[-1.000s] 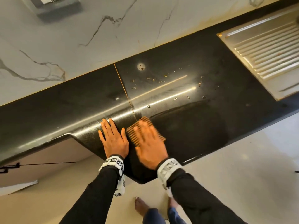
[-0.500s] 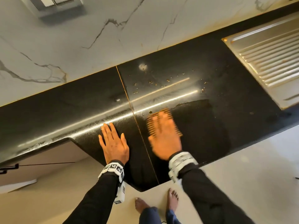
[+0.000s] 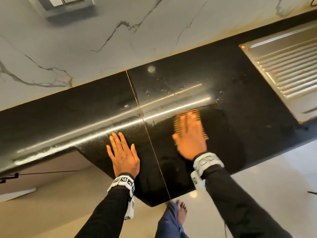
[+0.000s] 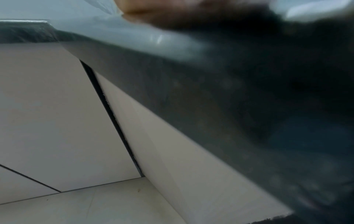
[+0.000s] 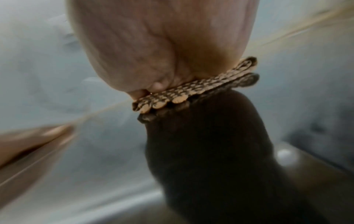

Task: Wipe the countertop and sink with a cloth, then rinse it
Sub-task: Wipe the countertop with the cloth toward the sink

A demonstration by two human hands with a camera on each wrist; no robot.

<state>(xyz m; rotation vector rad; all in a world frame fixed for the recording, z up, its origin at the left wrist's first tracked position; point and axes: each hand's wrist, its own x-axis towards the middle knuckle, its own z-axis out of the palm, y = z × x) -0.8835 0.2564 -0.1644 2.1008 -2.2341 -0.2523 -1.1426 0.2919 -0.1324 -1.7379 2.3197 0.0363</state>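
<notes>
An orange-brown woven cloth (image 3: 197, 115) lies flat on the black countertop (image 3: 240, 93) under my right hand (image 3: 189, 134), whose straight fingers press it down. The right wrist view shows the palm on the cloth's (image 5: 193, 89) edge, with its reflection in the glossy stone. My left hand (image 3: 122, 152) rests flat on the counter left of the seam (image 3: 149, 134), fingers straight, holding nothing. Crumbs (image 3: 163, 90) are scattered on the counter beyond the cloth. The steel sink drainboard (image 3: 284, 73) sits at the far right.
A white marble wall (image 3: 120, 40) backs the counter, with a switch plate (image 3: 68, 7) at top left. The counter front juts out in an angled corner (image 3: 152, 201) above my bare foot (image 3: 181, 212) and a pale floor. Cabinet fronts (image 4: 57, 113) stand below the counter.
My right hand has slid the cloth to the right and away from me, across the seam toward the crumbs. The left hand has stayed flat in place.
</notes>
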